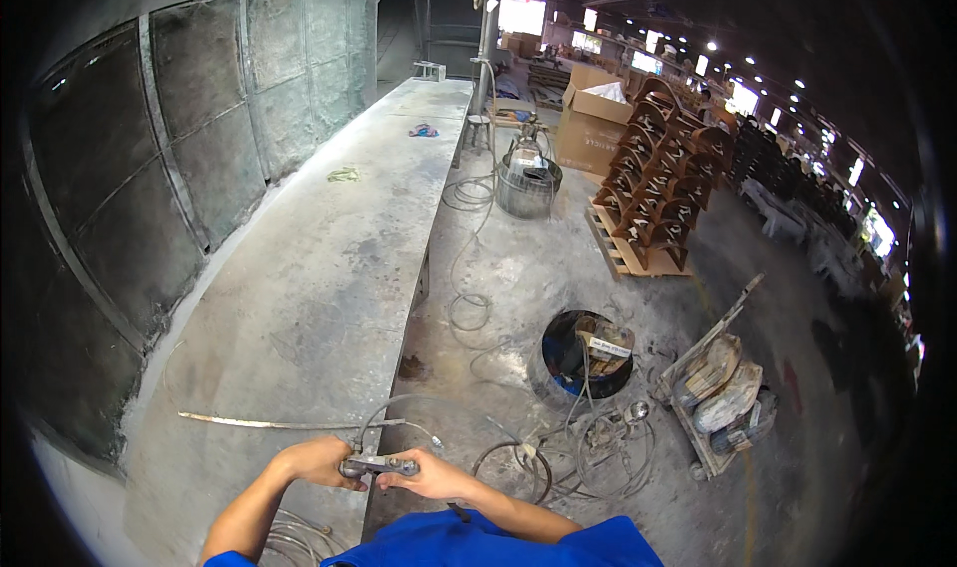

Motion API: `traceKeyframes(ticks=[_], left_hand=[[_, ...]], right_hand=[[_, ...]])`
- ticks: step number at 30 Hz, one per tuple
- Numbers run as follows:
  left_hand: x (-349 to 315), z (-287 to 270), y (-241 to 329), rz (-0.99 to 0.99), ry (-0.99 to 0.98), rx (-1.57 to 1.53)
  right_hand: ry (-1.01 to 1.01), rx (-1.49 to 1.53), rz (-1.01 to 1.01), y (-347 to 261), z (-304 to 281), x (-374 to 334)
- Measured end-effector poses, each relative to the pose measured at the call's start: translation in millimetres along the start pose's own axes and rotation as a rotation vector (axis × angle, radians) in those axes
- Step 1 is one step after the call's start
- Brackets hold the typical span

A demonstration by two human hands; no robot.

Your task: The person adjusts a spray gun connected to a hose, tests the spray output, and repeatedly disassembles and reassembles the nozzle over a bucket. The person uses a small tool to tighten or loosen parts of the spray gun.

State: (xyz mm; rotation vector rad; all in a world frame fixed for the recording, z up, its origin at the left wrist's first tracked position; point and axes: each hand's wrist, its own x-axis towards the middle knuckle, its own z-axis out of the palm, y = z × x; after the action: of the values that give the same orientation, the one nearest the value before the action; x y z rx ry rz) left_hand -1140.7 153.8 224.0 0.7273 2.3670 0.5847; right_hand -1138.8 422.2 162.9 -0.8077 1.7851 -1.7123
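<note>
Low in the view, at the table's right edge, my two hands meet on a grey metal spray gun [377,464]. My left hand [317,461] is closed around its left part, and the fingers are partly hidden. At the other end, my right hand [431,474] grips the gun with bent fingers. A thin grey hose [397,398] arches beside the gun and runs off to the right. Just beyond my left hand, a long thin pale strip [249,422] lies across the dusty metal table [329,258].
Farther along the table lie a yellowish rag [343,175] and a blue-red cloth [423,130]. Right of it, hoses [608,457] coil on the floor near an open drum [539,363], another drum [526,196] and a loaded cart [720,387]. Brown curved parts [663,173] stand on a pallet.
</note>
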Motion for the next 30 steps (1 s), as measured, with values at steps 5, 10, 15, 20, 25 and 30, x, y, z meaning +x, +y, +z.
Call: traceKeyframes(ticks=[5, 10, 15, 20, 25, 30], left_hand=[[13, 40, 8, -0.300, 0.551, 0.065], [8, 35, 1, -0.141, 0.500, 0.126], [4, 30, -8, -0.114, 0.160, 0.011], [11, 62, 0, -0.197, 0.688, 0.010], [20, 74, -1, -0.099, 1.004, 0.133], [22, 69, 0, -0.168, 0.994, 0.150]], right_hand=[[0.038, -0.095, 0.181, 0, -3, 3], [0.034, -0.028, 0.210, 0, 5, -1], [-0.055, -0.129, 0.187, 14, 9, 0], [0.056, -0.039, 0.138, 24, 18, 2], [0.126, 0.226, 0.145, 14, 23, -1], [0.125, 0.309, 0.201, -4, 22, 1]])
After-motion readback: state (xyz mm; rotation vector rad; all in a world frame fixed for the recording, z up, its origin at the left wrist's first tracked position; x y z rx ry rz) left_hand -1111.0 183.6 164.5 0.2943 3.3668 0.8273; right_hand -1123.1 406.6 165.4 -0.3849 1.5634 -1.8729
